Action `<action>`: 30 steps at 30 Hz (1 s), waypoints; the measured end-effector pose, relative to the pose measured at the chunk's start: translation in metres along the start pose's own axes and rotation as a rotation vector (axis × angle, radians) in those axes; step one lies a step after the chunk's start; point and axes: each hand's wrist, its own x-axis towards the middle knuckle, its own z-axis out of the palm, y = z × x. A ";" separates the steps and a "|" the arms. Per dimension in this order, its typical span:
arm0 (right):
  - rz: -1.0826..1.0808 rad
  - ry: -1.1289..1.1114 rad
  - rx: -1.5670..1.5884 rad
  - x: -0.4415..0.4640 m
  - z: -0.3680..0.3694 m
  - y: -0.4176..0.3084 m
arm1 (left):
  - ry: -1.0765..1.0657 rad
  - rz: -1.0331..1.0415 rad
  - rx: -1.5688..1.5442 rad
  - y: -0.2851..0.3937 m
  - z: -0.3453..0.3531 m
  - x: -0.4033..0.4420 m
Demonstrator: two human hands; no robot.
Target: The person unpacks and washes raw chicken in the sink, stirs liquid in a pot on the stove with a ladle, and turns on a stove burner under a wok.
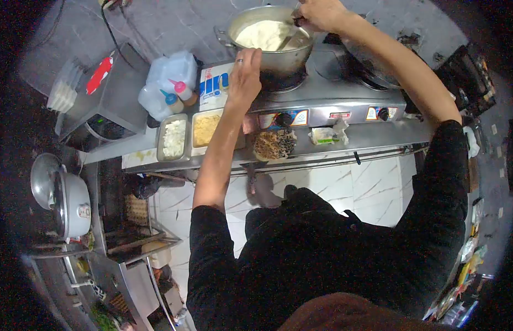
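Note:
A metal pot (292, 60) sits on the left burner of a gas stove, with a pale creamy mass (262, 35) inside. My left hand (245, 77), a ring on one finger, has its fingertips closed at the near-left rim of the pot. At the far-right rim my right hand (321, 14) grips the dark handle of a spatula (292, 41), whose blade dips into the pale mass. Below my left forearm are a tray of white pieces (174, 138) and a tray of yellowish crumbs (204, 131). A brown and dark crumbly topping (274, 144) lies heaped on the counter edge.
The stove (333, 99) has another, dark pan (372, 63) at right. Squeeze bottles (182, 91), clear plastic containers (171, 74) and a blue-lettered pack (212, 91) stand left of the pot. A green-labelled wrapper (325, 135) lies in front; a rice cooker (74, 204) is far left.

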 end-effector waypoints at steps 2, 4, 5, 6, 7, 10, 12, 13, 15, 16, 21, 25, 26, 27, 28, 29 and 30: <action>-0.020 0.070 0.024 -0.009 0.009 0.012 | 0.015 0.015 -0.004 0.000 0.001 0.000; -0.041 0.122 0.032 -0.017 0.013 0.020 | 0.039 0.040 -0.007 -0.002 0.003 -0.001; -0.053 0.148 0.037 -0.018 0.016 0.021 | 0.027 0.032 -0.017 -0.002 0.004 -0.001; -0.061 0.157 0.049 -0.018 0.015 0.021 | 0.015 0.024 -0.026 -0.003 0.004 0.000; -0.069 0.166 0.062 -0.018 0.015 0.021 | 0.002 0.015 -0.035 -0.004 0.004 0.000; -0.063 0.185 0.034 -0.009 0.019 0.016 | -0.033 -0.033 -0.083 0.001 0.003 -0.004; -0.056 0.300 0.008 0.003 0.038 0.013 | 0.003 -0.080 -0.019 0.015 0.005 -0.016; -0.054 0.410 0.003 0.015 0.054 0.011 | 0.024 -0.104 0.016 0.023 0.004 -0.023; -0.042 0.435 0.023 0.028 0.064 0.011 | -0.031 -0.113 -0.068 0.038 -0.002 -0.038; -0.032 0.349 0.049 0.032 0.052 0.008 | -0.060 -0.118 -0.110 0.045 -0.006 -0.047; 0.018 0.138 0.011 0.062 0.049 0.002 | -0.069 -0.085 -0.249 0.072 -0.008 -0.102; 0.136 0.157 0.011 0.084 0.088 0.013 | -0.143 -0.156 -0.301 0.087 -0.009 -0.139; 0.173 0.150 0.030 0.085 0.098 0.017 | -0.143 -0.155 -0.301 0.087 -0.010 -0.151; 0.180 0.114 0.007 0.080 0.099 0.020 | -0.182 -0.155 -0.296 0.086 -0.008 -0.165; 0.189 0.076 -0.017 0.074 0.096 0.024 | -0.221 -0.153 -0.293 0.083 -0.007 -0.180; 0.196 0.036 -0.042 0.066 0.094 0.028 | -0.261 -0.153 -0.292 0.083 -0.006 -0.195; 0.194 0.022 -0.049 0.057 0.093 0.031 | -0.273 -0.330 -0.491 0.086 -0.008 -0.206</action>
